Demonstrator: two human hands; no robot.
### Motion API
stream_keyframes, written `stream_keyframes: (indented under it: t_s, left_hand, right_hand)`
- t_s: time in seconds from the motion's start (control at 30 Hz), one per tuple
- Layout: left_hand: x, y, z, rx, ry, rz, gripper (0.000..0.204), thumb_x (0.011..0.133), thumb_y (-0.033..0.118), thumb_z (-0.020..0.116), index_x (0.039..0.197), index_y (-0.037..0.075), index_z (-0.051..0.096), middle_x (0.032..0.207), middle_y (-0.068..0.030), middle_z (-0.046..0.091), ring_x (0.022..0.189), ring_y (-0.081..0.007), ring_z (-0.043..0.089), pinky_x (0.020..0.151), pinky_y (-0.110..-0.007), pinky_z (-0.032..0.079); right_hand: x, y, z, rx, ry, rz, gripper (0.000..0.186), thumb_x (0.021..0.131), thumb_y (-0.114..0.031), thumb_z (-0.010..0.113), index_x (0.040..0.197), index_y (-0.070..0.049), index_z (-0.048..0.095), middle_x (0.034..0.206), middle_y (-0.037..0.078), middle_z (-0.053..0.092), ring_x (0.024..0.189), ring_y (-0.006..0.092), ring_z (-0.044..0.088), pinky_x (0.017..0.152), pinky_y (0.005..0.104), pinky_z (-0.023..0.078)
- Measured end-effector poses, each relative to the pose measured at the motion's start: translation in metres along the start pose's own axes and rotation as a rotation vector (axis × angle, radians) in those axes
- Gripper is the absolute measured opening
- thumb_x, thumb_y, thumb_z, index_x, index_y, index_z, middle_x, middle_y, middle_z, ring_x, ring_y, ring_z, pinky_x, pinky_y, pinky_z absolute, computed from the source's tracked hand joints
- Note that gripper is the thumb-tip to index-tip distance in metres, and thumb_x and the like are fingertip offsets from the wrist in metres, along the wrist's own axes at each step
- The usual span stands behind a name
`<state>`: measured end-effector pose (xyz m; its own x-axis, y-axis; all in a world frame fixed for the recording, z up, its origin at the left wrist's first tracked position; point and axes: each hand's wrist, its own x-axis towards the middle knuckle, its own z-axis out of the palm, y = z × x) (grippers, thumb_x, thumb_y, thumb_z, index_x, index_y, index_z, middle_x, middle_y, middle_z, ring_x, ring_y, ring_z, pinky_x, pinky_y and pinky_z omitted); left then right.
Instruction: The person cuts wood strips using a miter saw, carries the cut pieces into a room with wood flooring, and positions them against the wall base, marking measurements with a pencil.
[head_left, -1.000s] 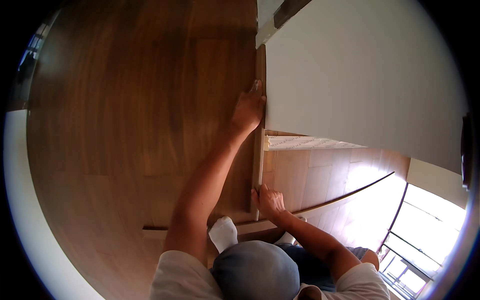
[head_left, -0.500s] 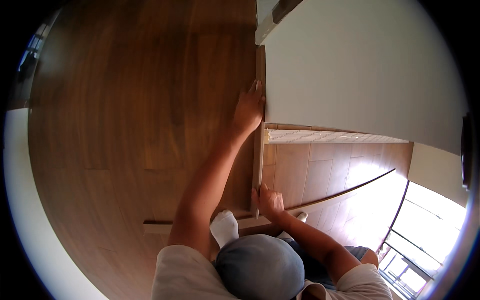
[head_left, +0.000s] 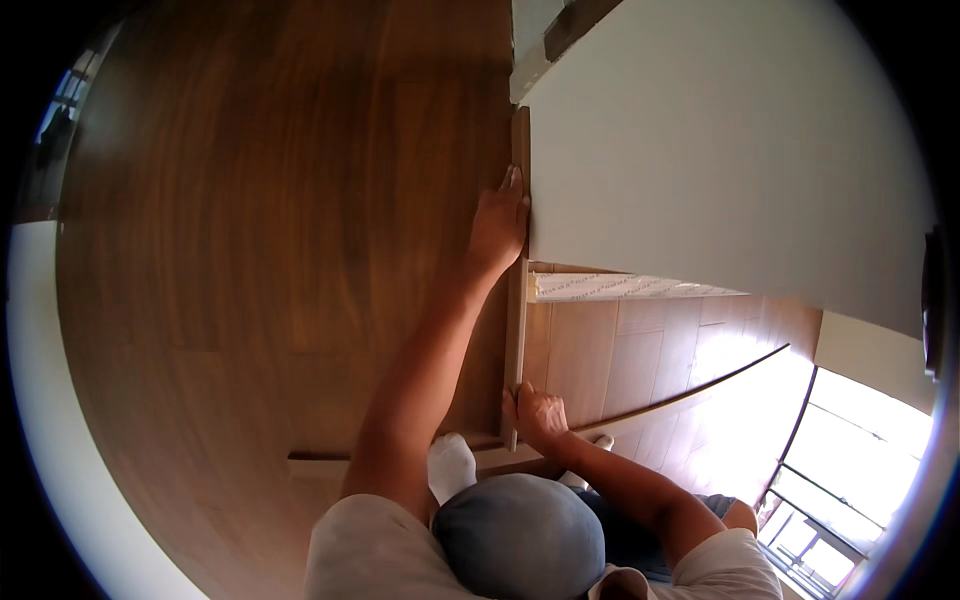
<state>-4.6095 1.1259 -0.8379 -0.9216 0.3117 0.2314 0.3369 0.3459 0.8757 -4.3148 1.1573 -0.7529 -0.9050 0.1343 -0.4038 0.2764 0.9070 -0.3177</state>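
The left hand [head_left: 497, 222] lies flat, fingers spread, on the far wooden strip [head_left: 517, 300]; the right hand [head_left: 535, 415] pinches its near end.

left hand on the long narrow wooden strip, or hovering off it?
Touching. The head view shows the left hand lying flat with its fingers on the long narrow wooden strip beside the white panel, with no gap visible.

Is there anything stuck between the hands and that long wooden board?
No, nothing visible. The left hand lies flat right on the long wooden board near its top, and the right hand grips its lower end. Both touch the bare wood directly.
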Motion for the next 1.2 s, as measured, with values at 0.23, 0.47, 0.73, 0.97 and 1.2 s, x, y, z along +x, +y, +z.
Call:
stream_keyframes:
  t_s: [0.23,0.47,0.73,0.97,1.2]
  left_hand:
    - [0.050,-0.013,-0.010,0.205,-0.027,0.051,0.047,0.100,0.015,0.054,0.140,-0.009,0.050,0.142,-0.0251,0.057,0.108,-0.0461,0.062,0.099,-0.050,0.050]
    - [0.044,-0.008,-0.006,0.067,0.020,-0.022,0.048,0.103,0.017,0.050,0.143,-0.009,0.046,0.143,-0.0255,0.055,0.114,-0.0438,0.059,0.102,-0.048,0.047]
    - [0.038,-0.004,-0.005,0.068,0.004,-0.020,0.047,0.103,0.015,0.051,0.143,-0.009,0.048,0.144,-0.0260,0.055,0.106,-0.0400,0.061,0.099,-0.046,0.048]
    - [0.044,-0.008,0.001,0.039,0.015,-0.022,0.046,0.103,0.015,0.053,0.142,-0.009,0.050,0.144,-0.0265,0.055,0.104,-0.0396,0.061,0.099,-0.045,0.048]
    - [0.043,-0.006,-0.006,0.067,0.033,0.029,0.046,0.104,0.014,0.050,0.142,-0.011,0.048,0.144,-0.0285,0.053,0.109,-0.0404,0.059,0.101,-0.044,0.047]
  right_hand:
    - [0.018,0.005,-0.005,-0.021,0.033,-0.080,0.037,0.095,-0.034,0.066,0.075,-0.006,0.053,0.060,0.018,0.061,0.055,0.0395,0.064,0.052,0.0490,0.051]
    - [0.018,0.002,-0.012,-0.029,-0.038,0.017,0.034,0.097,-0.034,0.063,0.080,-0.006,0.056,0.072,0.018,0.067,0.064,0.0387,0.067,0.056,0.0489,0.053]
    - [0.012,-0.010,-0.010,0.060,-0.023,0.108,0.032,0.096,-0.032,0.065,0.080,-0.007,0.055,0.073,0.015,0.066,0.066,0.0372,0.067,0.057,0.0492,0.052]
    - [0.019,-0.001,-0.012,0.020,0.006,0.031,0.032,0.092,-0.030,0.070,0.074,-0.008,0.054,0.068,0.013,0.063,0.060,0.0344,0.065,0.051,0.0464,0.050]
    - [0.023,0.001,-0.020,0.107,0.004,-0.004,0.031,0.089,-0.026,0.073,0.074,-0.006,0.055,0.067,0.014,0.063,0.059,0.0346,0.064,0.051,0.0453,0.050]
